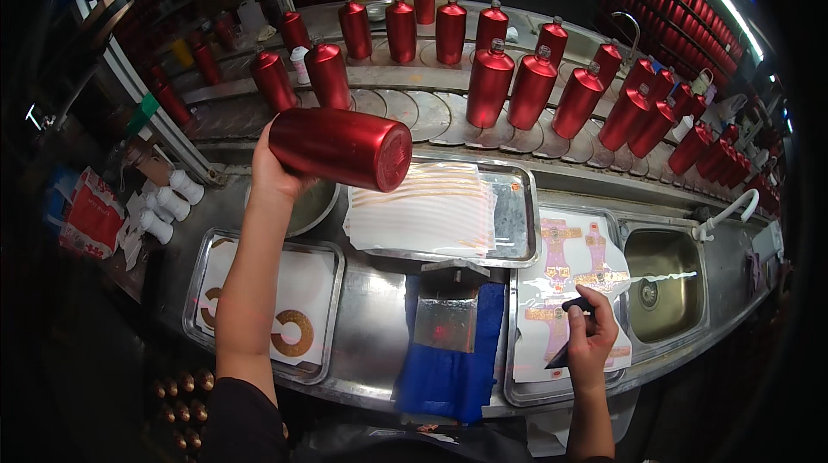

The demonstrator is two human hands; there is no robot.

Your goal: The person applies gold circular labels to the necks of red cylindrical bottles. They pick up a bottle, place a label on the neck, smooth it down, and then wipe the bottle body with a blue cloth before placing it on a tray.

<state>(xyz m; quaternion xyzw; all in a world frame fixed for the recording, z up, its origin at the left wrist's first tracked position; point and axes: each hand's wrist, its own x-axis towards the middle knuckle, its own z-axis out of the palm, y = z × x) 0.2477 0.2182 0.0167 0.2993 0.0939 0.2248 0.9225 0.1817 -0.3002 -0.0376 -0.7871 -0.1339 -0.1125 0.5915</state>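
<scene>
My left hand (274,171) is raised, its fingers wrapped round the neck end of a glossy red bottle (332,145). The bottle lies nearly sideways, its round base turned to the right. My right hand (593,335) grips a dark flat-bladed tool (561,358), whose exact kind I cannot make out. Below that hand, a white sheet of pink and gold decals (552,277) lies in a metal tray (512,381). Between my arms stands a small metal stand (446,321) over a blue cloth (483,377).
Upright red bottles (489,88) line a conveyor of round plates (429,116) across the back. A tray (521,230) of striped decal sheets (423,213) sits mid-counter. At left is a tray (323,364) with gold ring-shaped decals (293,333); at right, a sink (681,316) and white tap (733,208).
</scene>
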